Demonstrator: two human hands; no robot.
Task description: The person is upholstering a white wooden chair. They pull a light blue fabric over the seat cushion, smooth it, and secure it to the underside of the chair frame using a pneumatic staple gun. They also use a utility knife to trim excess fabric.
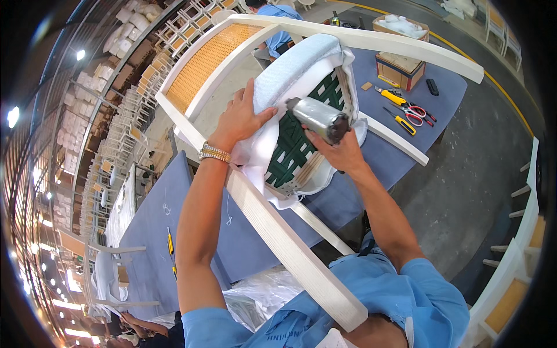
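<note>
A pale wooden armchair frame [261, 217] lies tipped over on the table, its underside facing me. Dark green webbing [290, 142] crosses the seat's underside, with white lining [268, 139] around its edge. Light blue fabric [296, 66] covers the seat cushion. My left hand [239, 116] rests on that fabric at the seat's left side, thumb and fingers spread apart. In my right hand [339, 152] is a silver staple gun [319, 119], its nose toward the seat's left edge near my left thumb. Whether the nose touches the lining I cannot tell.
On the blue-covered table [438, 113] lie red-handled scissors [414, 116], a yellow utility knife [392, 97], a yellow-handled screwdriver [404, 124] and a cardboard box [400, 71]. Another yellow tool [170, 243] lies at left. A person in blue [278, 26] is beyond the chair; stacked chairs [119, 122] stand left.
</note>
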